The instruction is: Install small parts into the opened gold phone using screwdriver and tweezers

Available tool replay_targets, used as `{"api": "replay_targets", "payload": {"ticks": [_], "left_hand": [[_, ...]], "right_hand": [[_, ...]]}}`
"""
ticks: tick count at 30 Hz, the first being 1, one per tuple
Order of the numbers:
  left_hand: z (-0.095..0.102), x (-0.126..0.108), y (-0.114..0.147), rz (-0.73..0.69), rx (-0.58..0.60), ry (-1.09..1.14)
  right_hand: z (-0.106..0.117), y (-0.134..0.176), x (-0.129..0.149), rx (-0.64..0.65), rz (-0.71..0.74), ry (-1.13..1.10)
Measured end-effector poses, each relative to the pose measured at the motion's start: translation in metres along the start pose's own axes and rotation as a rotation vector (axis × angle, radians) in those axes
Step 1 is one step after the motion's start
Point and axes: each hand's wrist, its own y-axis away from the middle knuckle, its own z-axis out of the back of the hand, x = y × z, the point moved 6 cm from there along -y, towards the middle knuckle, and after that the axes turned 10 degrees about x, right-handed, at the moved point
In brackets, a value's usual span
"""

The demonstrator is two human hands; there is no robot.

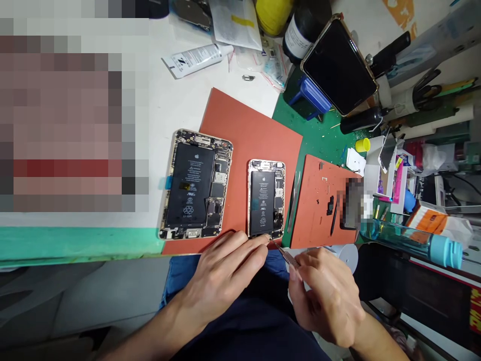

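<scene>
"Two bare hands at the near edge of a workbench, seen from the head-worn camera. Where does the work lie?"

"On a flat, matte, brick-red mat [240, 135]: a small, pale-rimmed, opened smartphone [262, 200]. Its long axis runs away from the wearer, one short end toward the hands."

"Which hand is nearer?"

"The left hand [229, 273], fingers together, tips at that near end; the small smartphone lies ahead of it and to the right. Whether it grips or merely rests, one cannot tell: the thumb is hidden. The right hand [326, 293] sits apart from the phone, below it and to the right, fingers and thumb closed around a slim silver metal tool with a textured handle [288, 257]."

"And the tool's line?"

"Up and to the left, bridging right hand and phone, its point beside the left fingertips. Contact there is too fine to make out."

"Materials and shapes?"

"Rounded corners and a thin rim frame a smooth black rectangular battery with pale print; circuitry lines its right side. At left, a larger, gold-rimmed, opened smartphone [195, 180] straddles the mat's edge, a scrap of translucent blue film [168, 183] at its side. At right, a second brick-red mat [311, 200] bears tiny scattered parts. Beyond lies a soft white tube [197, 60], its end flattened."
</scene>
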Motion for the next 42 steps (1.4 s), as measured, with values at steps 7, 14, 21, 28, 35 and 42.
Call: {"api": "replay_targets", "payload": {"ticks": [7, 14, 21, 28, 35, 42], "left_hand": [[0.0008, -0.0003, -0.0008, 0.013, 0.009, 0.011], [0.0008, 0.0000, -0.0007, 0.018, 0.013, 0.018], [0.0005, 0.0003, -0.0006, 0.036, 0.014, 0.029], [-0.0002, 0.0011, -0.0005, 0.048, 0.018, 0.044], [0.0002, 0.0019, -0.0008, 0.059, 0.015, 0.037], [-0.0006, 0.0015, -0.0001, 0.049, 0.010, 0.027]], "right_hand": [[0.0010, -0.0021, 0.0031, 0.011, 0.001, 0.031], [-0.0008, 0.0000, 0.0034, -0.032, 0.026, 0.039], [-0.0002, 0.0003, 0.0031, -0.026, 0.043, 0.040], [-0.0010, 0.0002, 0.0032, -0.006, 0.022, 0.018], [0.0009, -0.0038, 0.0038, 0.041, 0.014, 0.016], [-0.0004, 0.0002, 0.0013, -0.019, -0.014, -0.001]]}}
